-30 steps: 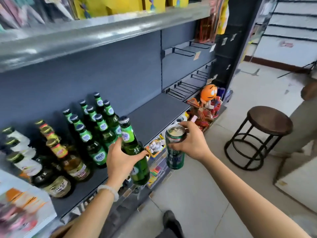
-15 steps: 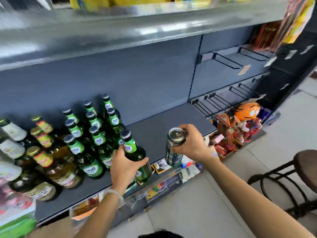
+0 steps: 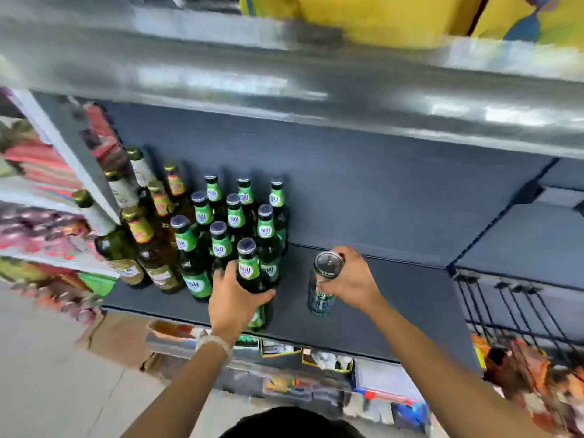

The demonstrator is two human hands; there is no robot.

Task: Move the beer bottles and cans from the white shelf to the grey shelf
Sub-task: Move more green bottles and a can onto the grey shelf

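Beer bottles (image 3: 221, 229) already crowd the grey shelf (image 3: 395, 298) at centre frame, while the left hand (image 3: 235, 300) grips another bottle (image 3: 252, 279) and the right hand (image 3: 354, 279) grips a can (image 3: 322, 284), both seemingly about to be set down.

On the dark grey metal shelf (image 3: 395, 298), the clustered green glass beer bottles (image 3: 235, 216) stand left of the green aluminium beer can (image 3: 322, 289); gold-capped amber bottles (image 3: 148, 241) stand further left.

A person's left hand (image 3: 235, 303) gripped a green beer bottle (image 3: 251, 281) at the front of a grey shelf (image 3: 395, 308), just beside a cluster of green bottles (image 3: 235, 222). The right hand (image 3: 352, 279) held a green beer can (image 3: 324, 286) upright on the shelf. Amber bottles (image 3: 151, 245) stood at left.
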